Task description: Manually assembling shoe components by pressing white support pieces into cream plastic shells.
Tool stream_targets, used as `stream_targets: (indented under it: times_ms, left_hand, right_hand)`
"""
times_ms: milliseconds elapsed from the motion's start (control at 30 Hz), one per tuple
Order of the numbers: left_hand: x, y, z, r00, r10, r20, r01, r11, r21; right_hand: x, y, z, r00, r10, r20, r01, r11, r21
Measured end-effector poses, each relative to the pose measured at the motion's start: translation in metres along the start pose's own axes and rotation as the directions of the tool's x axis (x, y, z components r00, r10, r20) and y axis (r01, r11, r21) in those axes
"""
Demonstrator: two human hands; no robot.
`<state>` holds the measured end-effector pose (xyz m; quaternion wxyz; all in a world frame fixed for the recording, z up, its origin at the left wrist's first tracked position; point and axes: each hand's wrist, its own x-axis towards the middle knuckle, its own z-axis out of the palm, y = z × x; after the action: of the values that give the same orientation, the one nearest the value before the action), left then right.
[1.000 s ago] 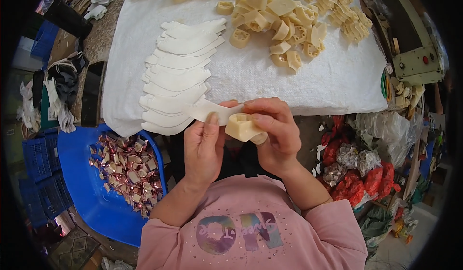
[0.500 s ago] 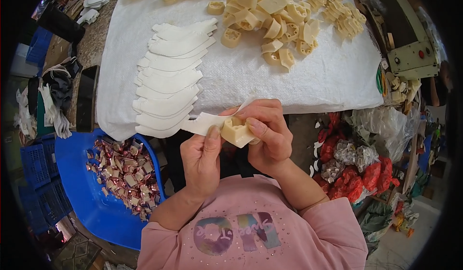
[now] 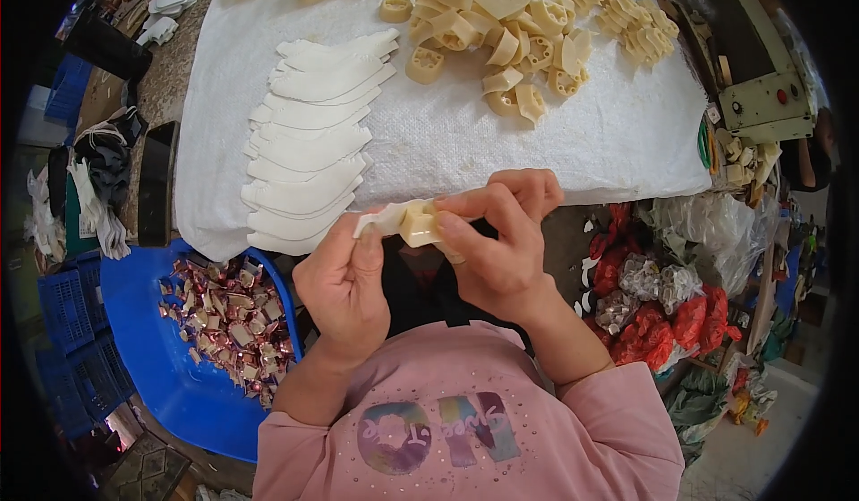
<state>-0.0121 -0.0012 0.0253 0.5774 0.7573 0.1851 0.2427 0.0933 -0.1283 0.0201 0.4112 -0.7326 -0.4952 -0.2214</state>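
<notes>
A white strip (image 3: 379, 221) and a beige moulded block (image 3: 419, 226) are held in the air just in front of the near edge of the white woven sheet (image 3: 537, 157). The strip's left end is pinched between the thumb and fingers of the left hand (image 3: 344, 286), while the block is gripped by the thumb and fingers of the right hand (image 3: 501, 246). The strip is drawn toward the block's left side and is seen against it; whether it is wrapped behind the block cannot be told. On the sheet's left part, a column of overlapping white pieces (image 3: 309, 143) is laid out. Toward the sheet's far side, a loose heap of beige blocks (image 3: 501, 36) is piled, with more stacked blocks (image 3: 617, 9) ranged to the far right. Beyond the sheet's left edge, a brown speckled bench (image 3: 186, 76) is exposed, and a dark flat slab (image 3: 157, 183) is placed beside that edge. Below the sheet's near left corner, a blue tub (image 3: 170, 394) is partly filled with small shiny pinkish pieces (image 3: 237, 326). Below its near right corner, red plastic bags (image 3: 646, 335) are heaped beside clear wrapping (image 3: 716, 242).
</notes>
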Motion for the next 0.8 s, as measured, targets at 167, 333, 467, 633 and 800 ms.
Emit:
stream_targets:
  times_ms: [167, 333, 467, 633, 800]
  left_hand:
    - [-0.002, -0.006, 0.006, 0.996, 0.082, 0.025, -0.084, 0.993, 0.088]
    - [0.001, -0.018, 0.01, 0.953, 0.292, 0.084, -0.303, 0.927, 0.219]
    - [0.003, -0.017, 0.013, 0.884, 0.439, 0.161, -0.466, 0.798, 0.382]
    - [-0.002, -0.017, 0.008, 0.977, 0.189, 0.098, -0.193, 0.981, 0.033]
    - [0.006, -0.032, 0.008, 0.986, 0.141, 0.092, -0.113, 0.959, -0.259]
  right_hand:
    - [0.007, -0.01, -0.007, 0.925, 0.133, 0.355, -0.098, 0.988, -0.116]
    - [0.006, -0.008, -0.008, 0.907, 0.125, 0.401, -0.094, 0.991, -0.095]
    - [0.003, 0.003, -0.005, 0.914, 0.094, 0.395, -0.083, 0.996, -0.045]
    - [-0.004, 0.014, -0.002, 0.941, 0.139, 0.31, -0.202, 0.962, 0.182]
    - [-0.006, 0.014, -0.003, 0.939, 0.143, 0.313, -0.257, 0.895, 0.364]
